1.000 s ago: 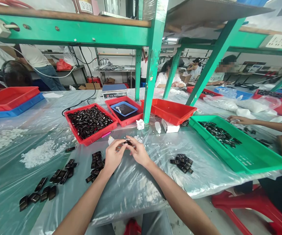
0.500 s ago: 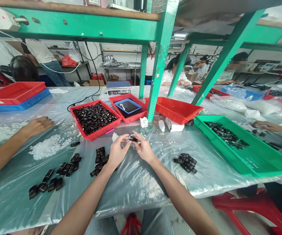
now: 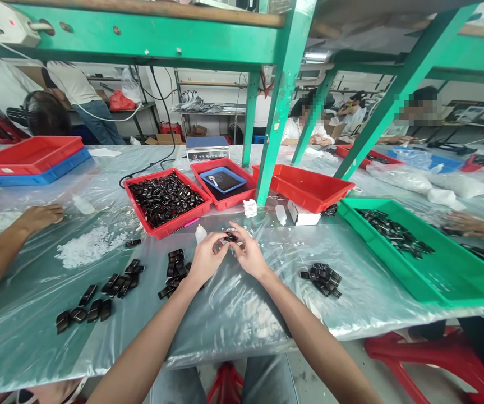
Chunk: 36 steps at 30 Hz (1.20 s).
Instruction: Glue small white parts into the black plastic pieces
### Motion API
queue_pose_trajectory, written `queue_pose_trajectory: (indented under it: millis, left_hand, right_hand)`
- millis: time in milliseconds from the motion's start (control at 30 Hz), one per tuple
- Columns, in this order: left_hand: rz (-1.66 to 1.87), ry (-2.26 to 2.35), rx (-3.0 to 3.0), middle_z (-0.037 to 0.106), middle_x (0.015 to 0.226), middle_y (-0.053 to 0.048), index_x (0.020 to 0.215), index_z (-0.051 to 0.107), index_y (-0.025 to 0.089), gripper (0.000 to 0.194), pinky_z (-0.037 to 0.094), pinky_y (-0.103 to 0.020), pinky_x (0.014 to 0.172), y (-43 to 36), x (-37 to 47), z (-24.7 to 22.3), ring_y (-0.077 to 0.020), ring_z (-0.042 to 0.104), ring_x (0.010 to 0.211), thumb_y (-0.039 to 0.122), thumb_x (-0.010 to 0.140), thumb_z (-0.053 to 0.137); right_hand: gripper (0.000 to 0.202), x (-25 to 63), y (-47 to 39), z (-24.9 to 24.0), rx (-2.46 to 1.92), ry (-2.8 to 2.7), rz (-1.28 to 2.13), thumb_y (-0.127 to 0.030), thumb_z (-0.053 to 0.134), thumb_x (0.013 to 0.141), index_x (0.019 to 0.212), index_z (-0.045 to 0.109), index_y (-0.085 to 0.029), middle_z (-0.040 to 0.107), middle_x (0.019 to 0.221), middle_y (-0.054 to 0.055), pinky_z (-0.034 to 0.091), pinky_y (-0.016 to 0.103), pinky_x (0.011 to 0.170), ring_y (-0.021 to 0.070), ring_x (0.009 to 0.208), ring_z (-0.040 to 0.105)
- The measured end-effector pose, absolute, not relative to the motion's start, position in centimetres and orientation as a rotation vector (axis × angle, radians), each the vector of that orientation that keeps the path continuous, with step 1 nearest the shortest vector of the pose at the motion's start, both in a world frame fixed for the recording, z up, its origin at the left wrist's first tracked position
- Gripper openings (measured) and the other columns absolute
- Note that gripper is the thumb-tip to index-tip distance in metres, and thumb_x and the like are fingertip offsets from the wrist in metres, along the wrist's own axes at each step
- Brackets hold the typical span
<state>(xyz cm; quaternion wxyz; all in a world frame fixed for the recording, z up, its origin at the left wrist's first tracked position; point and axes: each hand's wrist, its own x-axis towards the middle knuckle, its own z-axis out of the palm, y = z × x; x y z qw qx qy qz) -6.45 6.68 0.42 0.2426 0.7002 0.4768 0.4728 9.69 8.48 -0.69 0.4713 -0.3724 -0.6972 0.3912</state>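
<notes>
Between the fingertips of my left hand [image 3: 210,255] and my right hand [image 3: 248,252], a small glossy black piece [image 3: 230,237] is pinched over the plastic-covered table. Its exact kind does not show. Both hands are closed on it, one at each end. A small squeeze bottle [image 3: 200,233] stands just behind my left hand. Beside my left wrist lies a cluster of similar black pieces [image 3: 176,266], partly hidden by the forearm. Another pile of black pieces [image 3: 321,279] rests to the right of my right forearm.
A red tray [image 3: 166,203] full of black pieces stands behind, near a green shelf post [image 3: 273,123]. At right is a long green tray [image 3: 447,275]. Co-workers' hands rest at left [image 3: 42,217] and right [image 3: 469,223]. White bits [image 3: 86,247] lie heaped at left.
The view has shifted slightly. My hands still hold the black piece between them. At left, the co-worker's hand has drawn back leftward, and a white bottle now shows beside it.
</notes>
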Motion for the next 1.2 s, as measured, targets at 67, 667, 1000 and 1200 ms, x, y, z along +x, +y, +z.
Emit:
queue_pose_trajectory:
  millis: [67,667,1000,1200]
  left_hand:
    - [1.283,1.319,1.927,0.07,0.106,-0.008,0.108,0.067,0.021,0.023,0.052,-0.026,0.06,6.8,-6.5,0.3,-0.0162,0.067,0.076,0.032,0.09,0.057]
    - [1.407,1.347,1.92,0.072,0.097,-0.007,0.103,0.071,0.021,0.02,0.048,-0.027,0.062,6.9,-7.1,0.7,-0.0172,0.065,0.078,0.035,0.092,0.061]
    - [1.623,1.35,1.637,0.071,0.084,-0.004,0.1,0.072,0.021,0.024,0.047,-0.025,0.062,6.9,-8.2,1.8,-0.0148,0.063,0.069,0.039,0.086,0.067]
    - [1.647,1.502,1.609,0.069,0.103,-0.008,0.119,0.063,0.02,0.04,0.05,-0.028,0.073,8.8,-11.8,2.0,-0.0199,0.065,0.094,0.042,0.086,0.065]
  right_hand:
    - [0.06,9.7,8.4,-0.6,-0.912,-1.698,0.96,-0.021,0.053,0.093,0.151,0.042,-0.028,0.066,0.13,0.011,0.059,0.028,0.07,0.0212,0.104,0.069]
    - [0.035,9.5,8.3,-0.1,-0.973,-1.775,0.758,-0.032,0.062,0.091,0.125,0.067,-0.023,0.07,0.123,0.01,0.051,0.025,0.058,0.0172,0.083,0.068]
    - [0.03,9.7,8.8,-0.7,-1.07,-1.574,0.801,-0.036,0.067,0.086,0.112,0.076,-0.022,0.077,0.106,0.008,0.052,0.027,0.06,0.0174,0.07,0.065]
    - [0.035,9.9,9.5,-1.0,-1.122,-1.402,0.878,-0.04,0.069,0.082,0.109,0.076,-0.019,0.077,0.099,0.008,0.053,0.03,0.058,0.0171,0.06,0.062]
